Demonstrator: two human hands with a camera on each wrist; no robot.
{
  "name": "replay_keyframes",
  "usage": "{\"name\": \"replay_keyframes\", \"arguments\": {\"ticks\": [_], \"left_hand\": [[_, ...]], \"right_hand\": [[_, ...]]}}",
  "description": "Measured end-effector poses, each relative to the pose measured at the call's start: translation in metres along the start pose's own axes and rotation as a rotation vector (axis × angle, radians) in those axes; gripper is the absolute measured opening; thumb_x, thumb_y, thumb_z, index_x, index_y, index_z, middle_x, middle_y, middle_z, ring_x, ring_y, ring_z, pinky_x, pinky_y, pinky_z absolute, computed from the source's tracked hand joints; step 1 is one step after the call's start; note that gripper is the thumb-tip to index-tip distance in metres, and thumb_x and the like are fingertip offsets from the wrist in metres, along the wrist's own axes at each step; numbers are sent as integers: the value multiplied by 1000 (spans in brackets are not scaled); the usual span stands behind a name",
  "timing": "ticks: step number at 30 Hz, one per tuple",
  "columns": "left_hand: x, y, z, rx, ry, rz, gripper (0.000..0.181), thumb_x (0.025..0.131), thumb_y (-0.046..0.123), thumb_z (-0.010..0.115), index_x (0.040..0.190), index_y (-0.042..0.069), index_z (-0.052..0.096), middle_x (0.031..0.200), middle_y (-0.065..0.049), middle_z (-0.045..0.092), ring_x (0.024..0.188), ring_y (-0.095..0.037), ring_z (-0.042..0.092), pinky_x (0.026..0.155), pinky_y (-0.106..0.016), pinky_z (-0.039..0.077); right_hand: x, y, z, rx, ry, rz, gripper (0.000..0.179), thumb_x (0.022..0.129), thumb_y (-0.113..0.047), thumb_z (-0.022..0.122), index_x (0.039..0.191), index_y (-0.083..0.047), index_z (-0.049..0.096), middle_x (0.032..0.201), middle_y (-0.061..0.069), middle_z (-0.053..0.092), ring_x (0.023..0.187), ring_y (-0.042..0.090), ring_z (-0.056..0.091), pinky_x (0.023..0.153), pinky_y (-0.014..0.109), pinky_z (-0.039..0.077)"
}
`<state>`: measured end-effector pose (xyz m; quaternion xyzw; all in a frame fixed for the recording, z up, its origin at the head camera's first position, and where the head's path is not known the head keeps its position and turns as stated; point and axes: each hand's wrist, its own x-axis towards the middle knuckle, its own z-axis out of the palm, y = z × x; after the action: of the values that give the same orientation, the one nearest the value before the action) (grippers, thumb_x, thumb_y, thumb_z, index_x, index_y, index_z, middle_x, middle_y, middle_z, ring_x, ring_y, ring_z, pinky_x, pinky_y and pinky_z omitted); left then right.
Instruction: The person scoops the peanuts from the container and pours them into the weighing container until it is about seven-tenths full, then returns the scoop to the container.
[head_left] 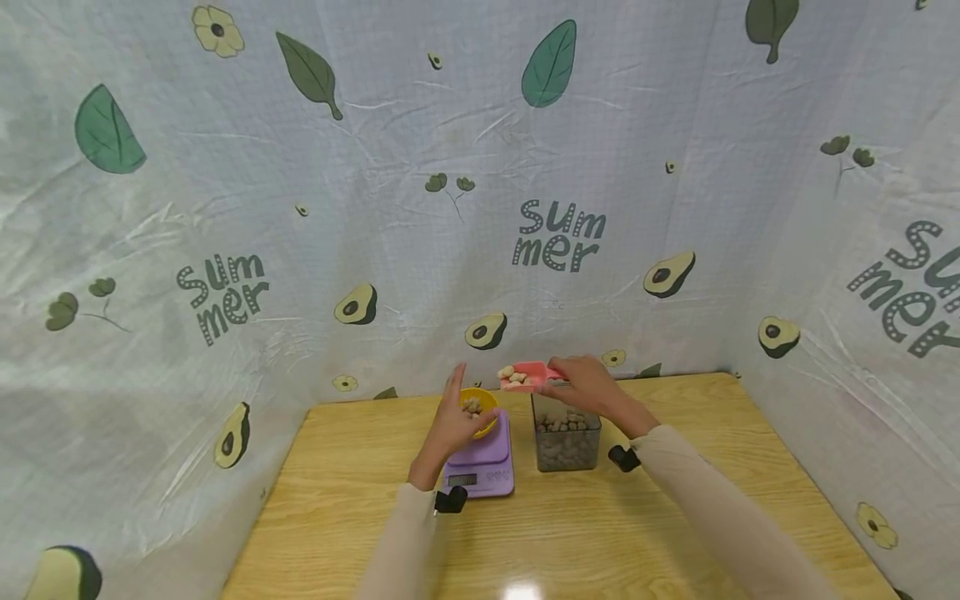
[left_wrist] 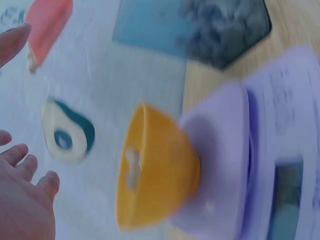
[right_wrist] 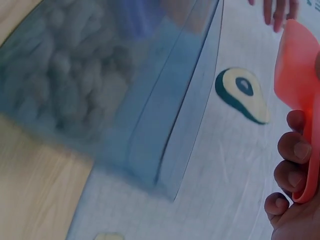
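Note:
My right hand [head_left: 588,385] grips the handle of a pink scoop [head_left: 534,372], its fingers curled round it in the right wrist view. Several peanuts in their shells [head_left: 513,377] lie in the scoop, which is held above a clear bin [head_left: 567,454] of more peanuts. The left hand [head_left: 453,425] is raised by a yellow bowl [head_left: 491,400], fingers spread and holding nothing. In the left wrist view a few peanuts [left_wrist: 132,167] show inside the bowl, which stands on a purple kitchen scale [head_left: 480,482].
All of this is on a wooden table [head_left: 345,500]. A pale printed sheet [head_left: 420,275] hangs behind and along both sides. The bin stands just right of the scale. Black wrist cameras [head_left: 451,500] sit on both wrists.

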<state>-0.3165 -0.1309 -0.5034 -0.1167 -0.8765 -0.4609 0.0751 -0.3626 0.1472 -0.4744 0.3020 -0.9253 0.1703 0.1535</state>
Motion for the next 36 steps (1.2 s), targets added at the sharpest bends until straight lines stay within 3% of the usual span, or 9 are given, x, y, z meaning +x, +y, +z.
{"name": "replay_keyframes", "arguments": {"ticks": [6, 14, 18, 24, 32, 36], "left_hand": [[-6, -27, -18, 37, -28, -81, 108, 79, 44, 79, 159, 14, 12, 164, -19, 15, 146, -46, 27, 114, -64, 28], [-11, -56, -16, 31, -77, -148, 112, 78, 42, 81, 157, 4, 12, 163, -24, 14, 147, -46, 23, 117, -62, 24], [-11, -64, -13, 2, -90, -167, 112, 78, 42, 81, 157, 3, 13, 162, -25, 17, 147, -45, 23, 118, -62, 23], [-12, -71, -10, -22, -103, -169, 108, 78, 41, 81, 156, 1, 17, 160, -23, 24, 146, -43, 27, 118, -61, 22], [-12, -74, -10, -20, -106, -181, 108, 78, 40, 82, 156, 3, 18, 160, -22, 25, 147, -41, 27, 119, -60, 22], [-12, -76, -9, -15, -108, -169, 108, 78, 40, 82, 156, 2, 17, 159, -24, 25, 146, -43, 28, 118, -61, 23]], "right_hand": [[19, -13, 13, 4, -37, -18, 40, 90, -57, 61, 89, -18, 54, 64, -7, 47, 58, 10, 39, 63, 30, 33], [39, -25, 31, -60, -153, -22, 42, 89, -60, 60, 96, -19, 59, 69, -6, 56, 62, 11, 46, 63, 30, 37], [47, -31, 37, -98, -208, -41, 44, 88, -63, 59, 95, -20, 62, 70, -5, 57, 62, 12, 47, 63, 31, 38], [61, -46, 40, -224, -264, -67, 51, 85, -70, 57, 95, -20, 66, 74, -8, 62, 69, 13, 55, 76, 35, 42], [79, -72, 18, -461, -324, -140, 56, 82, -69, 62, 104, -19, 71, 89, -1, 73, 86, 20, 66, 88, 40, 47], [77, -72, 9, -423, -321, -111, 56, 80, -70, 64, 97, -17, 71, 85, 1, 72, 84, 22, 66, 89, 44, 47]]}}
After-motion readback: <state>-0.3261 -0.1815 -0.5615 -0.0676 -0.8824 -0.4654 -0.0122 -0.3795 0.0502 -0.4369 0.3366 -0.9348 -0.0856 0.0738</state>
